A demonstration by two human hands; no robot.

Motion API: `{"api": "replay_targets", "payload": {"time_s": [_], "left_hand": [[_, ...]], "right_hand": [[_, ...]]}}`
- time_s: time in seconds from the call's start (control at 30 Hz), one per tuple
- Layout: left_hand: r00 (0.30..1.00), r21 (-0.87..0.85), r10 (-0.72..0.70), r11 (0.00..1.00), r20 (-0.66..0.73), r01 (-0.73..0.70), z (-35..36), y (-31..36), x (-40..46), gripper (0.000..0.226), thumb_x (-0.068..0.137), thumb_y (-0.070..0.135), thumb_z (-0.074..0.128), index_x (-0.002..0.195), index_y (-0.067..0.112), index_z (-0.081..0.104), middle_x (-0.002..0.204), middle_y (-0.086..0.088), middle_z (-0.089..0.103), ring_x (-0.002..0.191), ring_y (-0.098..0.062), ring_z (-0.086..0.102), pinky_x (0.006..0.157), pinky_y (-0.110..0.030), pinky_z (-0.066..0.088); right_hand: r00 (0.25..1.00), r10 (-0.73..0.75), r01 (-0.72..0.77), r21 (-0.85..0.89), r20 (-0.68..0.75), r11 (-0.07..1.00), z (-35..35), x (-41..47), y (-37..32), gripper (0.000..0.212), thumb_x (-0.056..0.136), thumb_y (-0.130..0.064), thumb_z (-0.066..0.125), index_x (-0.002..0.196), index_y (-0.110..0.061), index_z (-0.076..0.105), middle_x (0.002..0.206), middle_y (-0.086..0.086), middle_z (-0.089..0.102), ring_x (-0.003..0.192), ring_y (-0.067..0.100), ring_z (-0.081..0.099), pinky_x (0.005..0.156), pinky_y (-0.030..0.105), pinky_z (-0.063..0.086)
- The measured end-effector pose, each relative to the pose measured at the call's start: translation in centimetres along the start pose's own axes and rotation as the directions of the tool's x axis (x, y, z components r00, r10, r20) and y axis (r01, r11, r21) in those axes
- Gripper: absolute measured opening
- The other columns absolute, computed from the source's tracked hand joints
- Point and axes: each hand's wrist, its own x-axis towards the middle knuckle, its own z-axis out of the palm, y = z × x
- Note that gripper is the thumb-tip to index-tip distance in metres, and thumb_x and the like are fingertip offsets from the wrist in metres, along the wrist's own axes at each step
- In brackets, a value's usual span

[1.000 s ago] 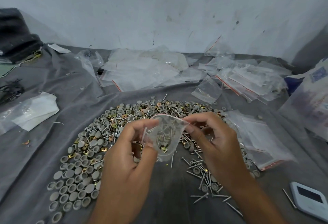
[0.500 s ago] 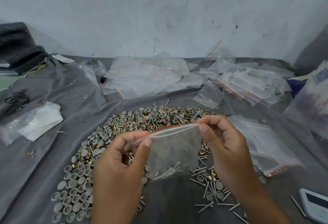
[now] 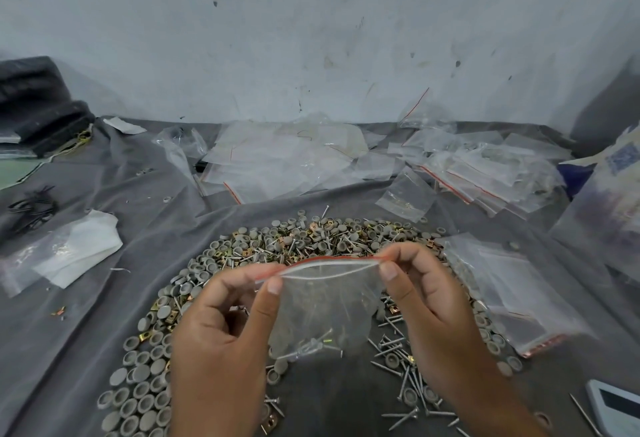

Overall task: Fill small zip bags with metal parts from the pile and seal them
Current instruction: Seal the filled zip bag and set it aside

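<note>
A small clear zip bag (image 3: pixel 325 305) with a red strip along its top hangs upright between my hands, with screws and other small parts lying at its bottom. My left hand (image 3: pixel 221 343) pinches the bag's top left corner between thumb and forefinger. My right hand (image 3: pixel 433 312) pinches the top right corner the same way. The zip line is stretched taut between the two pinches. Below and behind the bag lies the pile of metal parts (image 3: pixel 277 246): grey round caps, brass clips and screws spread in a ring on the grey cloth (image 3: pixel 104 315).
Empty zip bags (image 3: pixel 512 291) lie stacked right of the pile. More clear bags (image 3: pixel 284 159) and filled ones (image 3: pixel 485 173) are heaped along the wall. A folded white plastic sheet (image 3: pixel 69 253) lies left, and a white device (image 3: pixel 616 409) sits at the lower right corner.
The bag was held open and tilted a second ago. Both hands have since pulled its top edge flat and spread further apart, and the bag hangs upright.
</note>
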Motion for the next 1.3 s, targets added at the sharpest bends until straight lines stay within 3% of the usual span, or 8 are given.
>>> {"api": "replay_targets", "payload": {"time_s": [0.1,0.23,0.43,0.73,0.87,1.0,1.13,1.3], "left_hand": [[1.0,-0.037,-0.019,0.999,0.003,0.019,0.0,-0.3,0.1,0.019,0.072,0.043,0.071,0.089,0.037,0.076,0.079,-0.016,0.067,0.065,-0.022,0.052,0.062,-0.035,0.048],[1.0,-0.035,-0.003,0.999,0.029,0.004,-0.1,-0.6,0.1,0.018,0.075,0.041,0.08,0.091,0.036,0.075,0.078,-0.021,0.064,0.066,-0.021,0.053,0.058,-0.02,0.047],[1.0,-0.028,0.022,0.999,0.002,-0.022,-0.1,-0.8,0.2,0.014,0.074,0.036,0.071,0.088,0.037,0.075,0.082,-0.024,0.062,0.068,-0.013,0.057,0.059,-0.011,0.048],[0.998,0.086,0.067,0.994,-0.006,-0.066,-0.2,-1.1,0.0,0.02,0.077,0.053,0.074,0.093,0.041,0.072,0.073,-0.016,0.06,0.058,-0.016,0.045,0.054,-0.028,0.041],[0.994,0.077,0.082,0.993,0.069,-0.087,0.0,-0.8,0.0,0.023,0.075,0.054,0.075,0.093,0.04,0.07,0.081,0.006,0.071,0.061,-0.018,0.049,0.055,-0.022,0.044],[0.994,0.066,0.063,0.995,0.089,-0.069,0.3,-0.7,-0.3,0.033,0.068,0.043,0.089,0.092,0.036,0.067,0.091,0.0,0.075,0.077,-0.035,0.06,0.067,-0.032,0.055],[0.994,0.024,0.077,0.997,0.078,-0.079,0.3,-0.4,-0.3,0.03,0.067,0.036,0.08,0.092,0.037,0.064,0.089,0.003,0.076,0.074,-0.026,0.06,0.062,-0.013,0.049],[0.993,0.001,0.087,0.996,0.078,-0.087,0.8,0.1,-0.5,0.036,0.071,0.027,0.09,0.086,0.035,0.059,0.087,0.001,0.076,0.074,-0.026,0.061,0.058,-0.009,0.044]], "right_hand": [[0.999,0.013,-0.011,-0.043,0.046,0.999,0.1,0.0,0.0,0.022,0.087,-0.054,0.061,0.105,-0.041,0.065,0.085,-0.004,0.065,0.074,0.014,0.057,0.063,0.023,0.048],[0.999,0.003,0.002,-0.093,0.054,0.996,0.1,0.0,-0.2,0.017,0.09,-0.05,0.06,0.099,-0.037,0.068,0.083,-0.013,0.067,0.069,0.0,0.056,0.058,0.012,0.044],[0.997,0.014,-0.002,-0.149,0.077,0.989,-0.3,0.0,-0.4,0.02,0.087,-0.053,0.062,0.103,-0.041,0.066,0.096,-0.013,0.07,0.085,0.009,0.064,0.07,0.016,0.05],[0.996,0.008,0.007,-0.175,0.084,0.984,0.0,0.0,0.1,0.02,0.09,-0.055,0.056,0.097,-0.039,0.065,0.081,-0.017,0.065,0.066,-0.001,0.055,0.058,0.01,0.042],[0.998,0.003,0.006,-0.145,0.063,0.989,-0.1,-0.1,0.1,0.02,0.092,-0.055,0.055,0.097,-0.039,0.065,0.074,-0.013,0.063,0.059,0.002,0.052,0.049,0.016,0.04],[0.998,0.001,0.008,-0.135,0.069,0.991,0.0,-0.3,0.1,0.021,0.092,-0.058,0.054,0.098,-0.041,0.064,0.074,-0.005,0.063,0.06,0.017,0.054,0.048,0.034,0.043],[0.994,0.018,-0.007,-0.105,0.104,0.994,0.1,-0.3,-0.2,0.021,0.091,-0.057,0.057,0.101,-0.041,0.065,0.082,0.001,0.065,0.073,0.027,0.06,0.06,0.043,0.05],[0.992,0.005,0.017,-0.164,0.128,0.986,0.2,-0.2,-0.6,0.021,0.088,-0.056,0.061,0.101,-0.04,0.066,0.091,-0.011,0.07,0.083,0.011,0.066,0.066,0.017,0.05]]}}
